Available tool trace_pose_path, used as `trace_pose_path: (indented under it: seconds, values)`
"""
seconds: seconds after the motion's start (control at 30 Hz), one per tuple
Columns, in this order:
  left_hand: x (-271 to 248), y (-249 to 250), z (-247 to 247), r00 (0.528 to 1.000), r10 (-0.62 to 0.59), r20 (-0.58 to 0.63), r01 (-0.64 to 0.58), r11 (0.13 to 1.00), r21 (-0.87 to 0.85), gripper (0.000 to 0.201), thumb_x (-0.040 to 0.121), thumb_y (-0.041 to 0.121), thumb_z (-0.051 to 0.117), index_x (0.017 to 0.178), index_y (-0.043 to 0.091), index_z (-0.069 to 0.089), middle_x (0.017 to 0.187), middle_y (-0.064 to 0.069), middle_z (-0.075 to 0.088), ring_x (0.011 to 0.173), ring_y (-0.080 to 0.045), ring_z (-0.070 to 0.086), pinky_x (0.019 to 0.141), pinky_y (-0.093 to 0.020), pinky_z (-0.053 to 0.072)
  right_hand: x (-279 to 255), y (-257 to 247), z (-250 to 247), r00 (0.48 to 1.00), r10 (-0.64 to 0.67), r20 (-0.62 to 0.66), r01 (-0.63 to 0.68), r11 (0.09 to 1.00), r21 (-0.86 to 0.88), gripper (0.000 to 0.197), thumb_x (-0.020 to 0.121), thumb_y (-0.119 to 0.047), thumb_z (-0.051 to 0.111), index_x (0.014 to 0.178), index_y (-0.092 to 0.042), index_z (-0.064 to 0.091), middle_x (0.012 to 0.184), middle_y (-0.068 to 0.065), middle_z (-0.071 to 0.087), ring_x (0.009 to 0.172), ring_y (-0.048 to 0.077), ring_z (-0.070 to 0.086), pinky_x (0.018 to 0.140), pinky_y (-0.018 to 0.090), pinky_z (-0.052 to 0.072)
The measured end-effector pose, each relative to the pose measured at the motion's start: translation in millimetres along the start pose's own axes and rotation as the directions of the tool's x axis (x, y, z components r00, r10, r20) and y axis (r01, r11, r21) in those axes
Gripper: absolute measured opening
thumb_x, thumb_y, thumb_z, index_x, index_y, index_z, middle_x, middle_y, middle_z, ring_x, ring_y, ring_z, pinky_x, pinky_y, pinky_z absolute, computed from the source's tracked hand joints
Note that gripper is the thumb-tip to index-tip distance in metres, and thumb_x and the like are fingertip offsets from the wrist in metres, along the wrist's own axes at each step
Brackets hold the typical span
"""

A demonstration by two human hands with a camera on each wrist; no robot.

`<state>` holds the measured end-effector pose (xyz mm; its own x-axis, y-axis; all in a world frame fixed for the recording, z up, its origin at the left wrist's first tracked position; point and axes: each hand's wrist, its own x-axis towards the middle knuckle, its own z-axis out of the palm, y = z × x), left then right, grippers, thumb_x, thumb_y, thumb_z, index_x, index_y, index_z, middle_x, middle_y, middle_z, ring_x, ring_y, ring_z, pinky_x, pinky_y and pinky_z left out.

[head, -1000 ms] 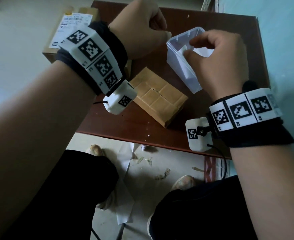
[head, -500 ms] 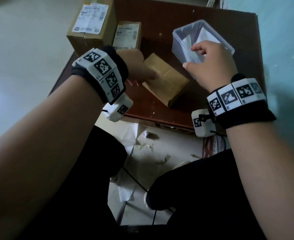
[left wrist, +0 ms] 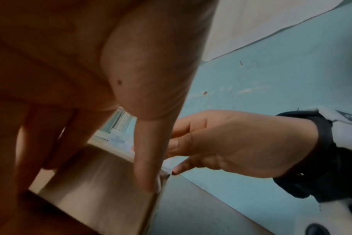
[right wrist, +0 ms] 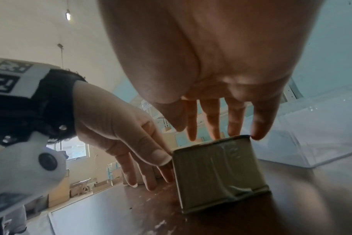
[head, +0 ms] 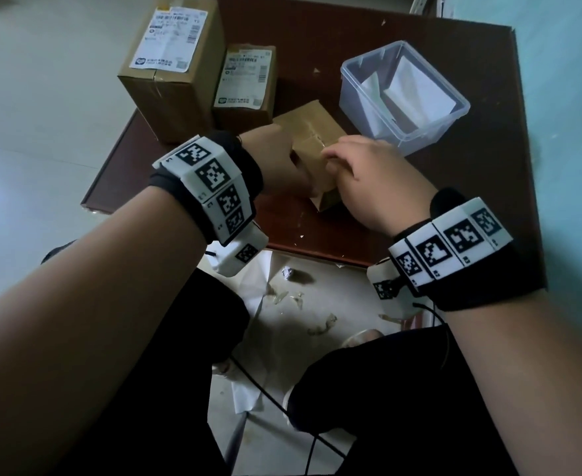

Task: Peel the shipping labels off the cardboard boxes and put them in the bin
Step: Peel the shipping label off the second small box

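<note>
A bare cardboard box (head: 312, 132) with taped seams and no label lies in the middle of the table. My left hand (head: 279, 166) is against its left side, fingers (right wrist: 131, 168) straight down the face and thumb on the near top corner. My right hand (head: 337, 159) hangs over the box's near end, its straight fingertips (right wrist: 257, 133) touching the top edge (right wrist: 221, 140). Neither hand holds a label. The clear plastic bin (head: 432, 132) stands to the right with white peeled labels (head: 416, 87) inside.
A large box (head: 176, 101) with a white shipping label (head: 169, 39) and a smaller labelled box (head: 245, 113) stand at the back left of the brown table (head: 454, 207). Paper scraps (head: 303, 300) litter the floor by my knees.
My right hand left the bin and came down onto the bare box's near end. My left hand dropped from beside the bin to the box's left side.
</note>
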<state>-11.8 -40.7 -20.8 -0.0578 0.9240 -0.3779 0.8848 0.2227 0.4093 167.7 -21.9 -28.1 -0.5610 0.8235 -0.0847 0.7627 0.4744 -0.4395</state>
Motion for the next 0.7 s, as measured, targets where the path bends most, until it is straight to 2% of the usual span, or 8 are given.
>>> trace_pose_path:
  seconds: [0.07, 0.13, 0.23, 0.33, 0.4, 0.47, 0.6, 0.7]
  values:
    - [1.2, 1.8, 0.3, 1.0, -0.008, 0.026, 0.008, 1.0, 0.009, 0.039, 0.071, 0.05, 0.088, 0.079, 0.017, 0.069, 0.077, 0.001, 0.066, 0.075, -0.016, 0.063, 0.061, -0.027, 0.046, 1.1, 0.0, 0.9, 0.999, 0.009, -0.046, -0.012, 0.999, -0.051, 0.038, 0.11, -0.021, 0.048, 0.145, -0.021, 0.062, 0.149, 0.001, 0.06, 0.14, 0.031, 0.047, 0.116, 0.047, 0.037]
    - [2.2, 4.1, -0.8, 1.0, -0.001, 0.027, 0.001, 1.0, -0.004, 0.039, 0.068, 0.05, 0.09, 0.081, 0.02, 0.069, 0.08, 0.003, 0.067, 0.081, -0.017, 0.066, 0.063, -0.026, 0.047, 3.4, 1.2, -0.8, 0.988, 0.025, -0.15, -0.045, 0.99, -0.132, 0.043, 0.107, -0.015, 0.05, 0.147, -0.026, 0.06, 0.153, 0.0, 0.055, 0.145, 0.03, 0.04, 0.119, 0.05, 0.032]
    - [0.2, 9.4, -2.2, 1.0, 0.001, 0.014, -0.001, 0.999, -0.049, 0.048, 0.062, 0.051, 0.093, 0.085, 0.014, 0.073, 0.083, 0.0, 0.072, 0.082, -0.017, 0.069, 0.067, -0.031, 0.052, 4.4, 5.3, -12.7, 0.93, 0.118, -0.347, -0.179, 0.973, -0.148, 0.053, 0.101, -0.012, 0.058, 0.151, -0.028, 0.053, 0.157, 0.005, 0.047, 0.15, 0.033, 0.034, 0.118, 0.053, 0.028]
    - [0.4, 11.9, -0.3, 1.0, -0.014, 0.004, 0.014, 0.998, -0.055, 0.056, 0.061, 0.051, 0.093, 0.093, 0.014, 0.066, 0.091, 0.0, 0.069, 0.083, -0.014, 0.065, 0.071, -0.032, 0.054, 5.4, 21.0, -23.1, 0.923, 0.209, -0.324, -0.281, 0.94, -0.195, 0.052, 0.101, -0.02, 0.062, 0.151, -0.028, 0.051, 0.149, 0.009, 0.056, 0.145, 0.035, 0.04, 0.119, 0.054, 0.028]
    - [1.2, 13.0, -0.3, 1.0, -0.004, -0.013, 0.003, 0.997, -0.074, 0.062, 0.063, 0.05, 0.093, 0.102, 0.014, 0.062, 0.097, 0.002, 0.068, 0.089, -0.015, 0.065, 0.077, -0.035, 0.057, 6.9, 33.1, -25.5, 0.924, 0.227, -0.307, -0.297, 0.933, -0.205, 0.044, 0.104, -0.016, 0.06, 0.146, -0.029, 0.058, 0.134, 0.006, 0.068, 0.135, 0.034, 0.051, 0.117, 0.053, 0.028]
    - [2.8, 13.4, -1.7, 0.999, 0.018, -0.03, -0.021, 0.996, -0.088, 0.066, 0.066, 0.047, 0.092, 0.112, 0.014, 0.058, 0.104, 0.004, 0.064, 0.095, -0.016, 0.063, 0.079, -0.034, 0.054, 7.8, 40.9, -25.5, 0.913, 0.217, -0.344, -0.295, 0.936, -0.192, 0.04, 0.105, -0.012, 0.058, 0.139, -0.032, 0.065, 0.124, 0.003, 0.074, 0.127, 0.032, 0.056, 0.114, 0.05, 0.029]
    - [10.4, 12.6, -4.4, 0.996, -0.009, -0.085, 0.003, 0.998, -0.069, 0.061, 0.075, 0.041, 0.088, 0.116, 0.011, 0.055, 0.108, -0.002, 0.061, 0.096, -0.02, 0.059, 0.076, -0.033, 0.047, 7.8, 46.4, -21.6, 0.899, 0.201, -0.388, -0.279, 0.948, -0.155, 0.033, 0.108, -0.02, 0.059, 0.137, -0.031, 0.069, 0.123, 0.0, 0.075, 0.128, 0.032, 0.052, 0.109, 0.052, 0.028]
    - [17.8, 12.4, -3.1, 0.992, -0.013, -0.122, 0.004, 0.998, -0.07, 0.063, 0.078, 0.04, 0.086, 0.124, 0.009, 0.057, 0.118, -0.004, 0.063, 0.106, -0.022, 0.061, 0.087, -0.038, 0.054, 6.7, 49.1, -19.3, 0.907, 0.177, -0.382, -0.249, 0.957, -0.149, 0.029, 0.104, -0.028, 0.067, 0.132, -0.031, 0.072, 0.115, -0.004, 0.076, 0.13, 0.03, 0.048, 0.108, 0.052, 0.028]
